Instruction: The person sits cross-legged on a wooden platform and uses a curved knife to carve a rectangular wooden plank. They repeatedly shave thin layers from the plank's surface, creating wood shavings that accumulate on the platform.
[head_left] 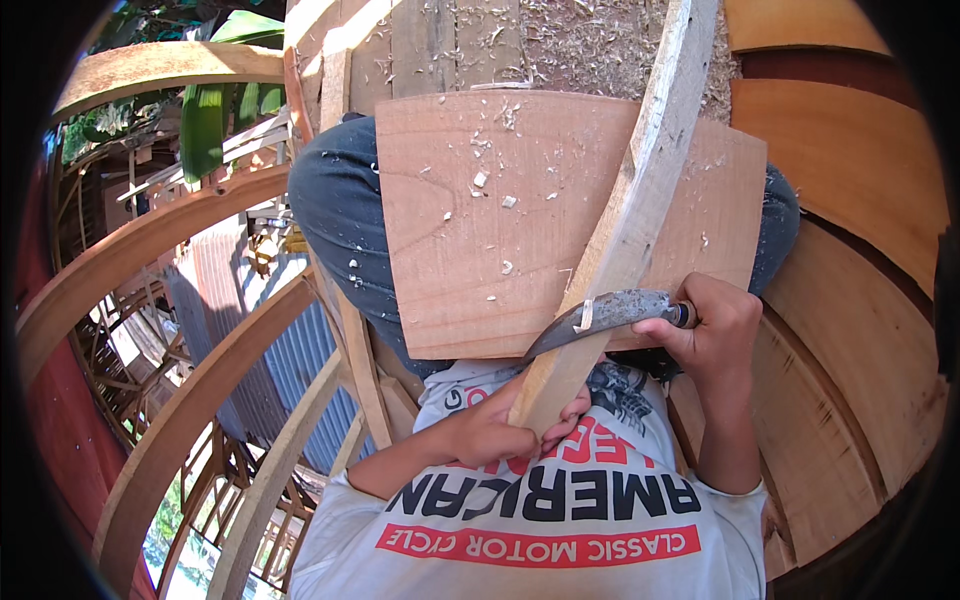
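At near edge of lap board (pixel 450 270), person's left hand (pixel 492 430) grips end of wood strip (pixel 622 230); right hand (pixel 718 325) clenches knife (pixel 628 307), blade crossing strip. Strip slants over board, wood chips (pixel 480 180) around. Left of board, curved ribs (pixel 120 255); right, curved planking (pixel 840 160); beyond, plank floor (pixel 423 45) with shavings (pixel 600 45).

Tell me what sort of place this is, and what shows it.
Most likely a woodworking spot, perhaps in a half-built wooden structure: shavings are strewn over the planks, curved timber beams stand open at the left, and the right hand holds a curved knife across a wooden strip.
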